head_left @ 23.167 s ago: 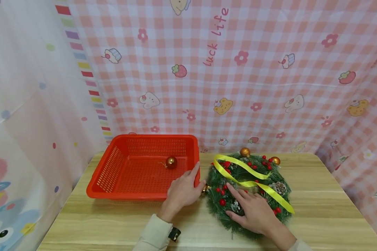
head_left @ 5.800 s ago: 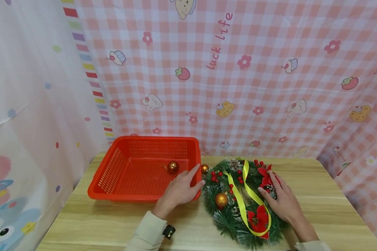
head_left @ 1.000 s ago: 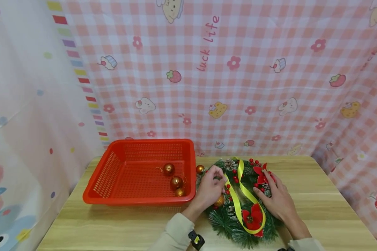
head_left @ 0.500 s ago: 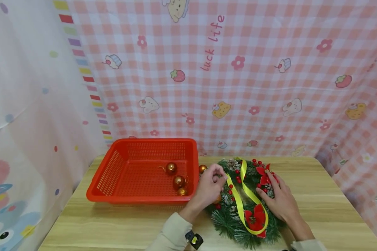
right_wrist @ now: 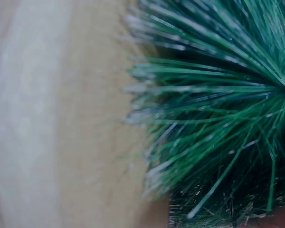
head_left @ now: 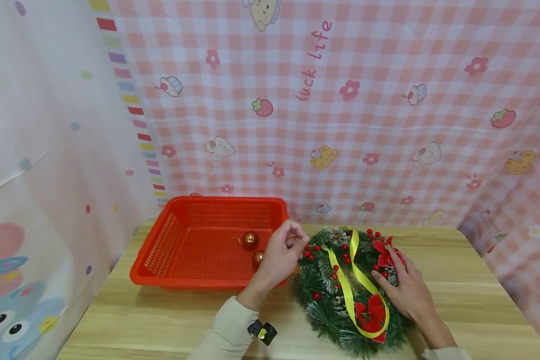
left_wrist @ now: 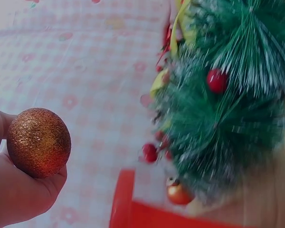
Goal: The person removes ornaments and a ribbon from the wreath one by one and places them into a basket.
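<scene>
My left hand (head_left: 279, 255), fingers curled, pinches a glittery gold bauble (left_wrist: 38, 142) between the basket's right edge and the wreath; in the head view the hand hides most of this bauble. The green wreath (head_left: 319, 315) lies on the table with red berries, pinecones and red flowers (head_left: 372, 316). A yellow ribbon (head_left: 347, 295) loops over it. My right hand (head_left: 407, 290) rests with extended fingers on the wreath's right side, by an upper red flower (head_left: 382, 250). The right wrist view shows mostly green needles (right_wrist: 218, 114), close up.
Left of the wreath stands a red plastic basket (head_left: 207, 199). Shiny copper baubles (head_left: 250, 240) lie inside it, one partly behind my left hand. Another bauble (left_wrist: 179, 192) sits between basket and wreath. A checked curtain (head_left: 364, 125) hangs behind the wooden table (head_left: 130, 320).
The gold bauble has come off the wreath's left side with my left hand, which has moved left toward the basket. A red berry shows where it sat. My right hand stays on the wreath.
</scene>
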The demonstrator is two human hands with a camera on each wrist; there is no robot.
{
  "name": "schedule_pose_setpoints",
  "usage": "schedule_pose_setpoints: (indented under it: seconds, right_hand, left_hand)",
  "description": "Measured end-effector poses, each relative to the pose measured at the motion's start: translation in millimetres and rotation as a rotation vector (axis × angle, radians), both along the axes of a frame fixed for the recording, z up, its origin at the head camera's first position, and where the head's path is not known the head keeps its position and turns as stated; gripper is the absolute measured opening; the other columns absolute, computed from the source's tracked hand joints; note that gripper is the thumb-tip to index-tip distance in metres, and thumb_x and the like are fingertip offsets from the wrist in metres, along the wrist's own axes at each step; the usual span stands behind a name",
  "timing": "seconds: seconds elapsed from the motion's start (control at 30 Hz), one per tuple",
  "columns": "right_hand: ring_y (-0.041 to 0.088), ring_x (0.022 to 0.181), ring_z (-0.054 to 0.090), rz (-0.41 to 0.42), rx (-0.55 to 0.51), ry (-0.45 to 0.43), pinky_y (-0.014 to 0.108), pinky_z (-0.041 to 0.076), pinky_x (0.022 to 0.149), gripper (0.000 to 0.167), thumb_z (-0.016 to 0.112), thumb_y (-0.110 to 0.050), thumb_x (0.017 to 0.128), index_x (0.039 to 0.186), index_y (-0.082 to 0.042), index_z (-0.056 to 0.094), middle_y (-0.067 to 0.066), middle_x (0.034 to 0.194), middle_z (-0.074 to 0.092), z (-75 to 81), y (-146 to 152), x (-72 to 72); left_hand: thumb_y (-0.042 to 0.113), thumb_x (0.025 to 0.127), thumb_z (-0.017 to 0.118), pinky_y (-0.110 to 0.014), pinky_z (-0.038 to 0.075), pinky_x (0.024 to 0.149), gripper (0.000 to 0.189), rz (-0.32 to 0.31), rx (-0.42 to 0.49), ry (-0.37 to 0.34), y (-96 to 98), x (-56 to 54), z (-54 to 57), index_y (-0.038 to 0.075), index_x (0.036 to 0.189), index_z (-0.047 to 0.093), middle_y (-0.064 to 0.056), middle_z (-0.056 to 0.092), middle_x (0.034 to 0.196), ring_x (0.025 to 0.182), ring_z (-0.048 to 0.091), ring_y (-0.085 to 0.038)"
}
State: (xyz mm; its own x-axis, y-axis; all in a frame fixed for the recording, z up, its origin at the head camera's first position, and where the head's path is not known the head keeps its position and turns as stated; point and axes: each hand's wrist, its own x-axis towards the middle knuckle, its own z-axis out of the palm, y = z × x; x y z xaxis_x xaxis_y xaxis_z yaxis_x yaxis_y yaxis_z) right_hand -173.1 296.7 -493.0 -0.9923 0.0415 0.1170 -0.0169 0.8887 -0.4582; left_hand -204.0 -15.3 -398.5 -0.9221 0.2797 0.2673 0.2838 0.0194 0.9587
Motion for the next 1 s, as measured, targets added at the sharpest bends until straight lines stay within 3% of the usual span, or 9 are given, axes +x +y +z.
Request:
schedule_pose_setpoints:
  seconds: [0.17, 0.33, 0.47, 0.57, 0.7, 1.0]
  right_hand:
    - [0.062, 0.131, 0.026, -0.001, -0.001, -0.011, 0.078, 0.029, 0.094, 0.086, 0.049, -0.059, 0.097, 0.161, -0.017, 0.010, 0.033, 0.155, 0.019, -0.4, 0, 0.7]
    - [0.062, 0.131, 0.026, -0.002, -0.001, -0.008, 0.077, 0.030, 0.094, 0.086, 0.049, -0.058, 0.097, 0.161, -0.016, 0.010, 0.034, 0.155, 0.019, 0.0, 0, 1.0]
    - [0.062, 0.130, 0.027, 0.001, 0.000, 0.005, 0.077, 0.030, 0.093, 0.086, 0.049, -0.059, 0.097, 0.160, -0.016, 0.011, 0.034, 0.154, 0.020, 0.7, 0, 0.8]
    - [0.062, 0.129, 0.028, 0.000, 0.002, 0.014, 0.077, 0.031, 0.092, 0.085, 0.049, -0.058, 0.097, 0.160, -0.015, 0.011, 0.034, 0.154, 0.021, 0.4, 1, 0.6]
    - [0.062, 0.130, 0.028, 0.001, 0.003, 0.015, 0.077, 0.031, 0.093, 0.085, 0.050, -0.058, 0.097, 0.160, -0.015, 0.011, 0.034, 0.154, 0.021, -0.2, 1, 0.6]
    - [0.062, 0.130, 0.028, 0.009, 0.000, 0.025, 0.077, 0.031, 0.093, 0.085, 0.050, -0.058, 0.097, 0.160, -0.014, 0.012, 0.034, 0.153, 0.022, -0.2, 0, 1.0]
  left_hand:
    - [0.005, 0.101, 0.054, -0.024, 0.033, 0.044, 0.004, 0.042, -0.007, 0.002, -19.7, -5.3, 4.3, 0.008, 0.098, 0.053, -0.012, 0.058, 0.088, 0.052, 0.040, -0.014]
    - [0.005, 0.100, 0.056, -0.023, 0.035, 0.045, 0.006, 0.085, -0.013, -0.001, -37.3, -9.1, 2.9, 0.009, 0.097, 0.053, -0.025, 0.059, 0.095, 0.059, 0.047, -0.026]
    - [0.005, 0.099, 0.057, -0.023, 0.037, 0.046, 0.007, 0.125, -0.036, 0.012, -50.3, -11.1, -0.3, 0.010, 0.097, 0.053, -0.017, 0.061, 0.091, 0.060, 0.052, -0.023]
    - [0.005, 0.100, 0.057, -0.024, 0.034, 0.045, 0.006, 0.137, -0.042, 0.017, -58.2, -13.1, -3.4, 0.010, 0.097, 0.054, -0.010, 0.059, 0.082, 0.055, 0.046, -0.016]
    - [0.005, 0.100, 0.057, -0.023, 0.031, 0.044, 0.007, 0.159, -0.053, 0.020, -66.5, -14.9, -8.0, 0.010, 0.096, 0.053, -0.008, 0.061, 0.086, 0.052, 0.040, -0.013]
    - [-0.002, 0.098, 0.056, -0.023, 0.042, 0.052, 0.007, 0.208, -0.029, -0.027, -79.9, -16.9, -16.8, 0.003, 0.096, 0.053, -0.011, 0.063, 0.092, 0.065, 0.052, -0.035]
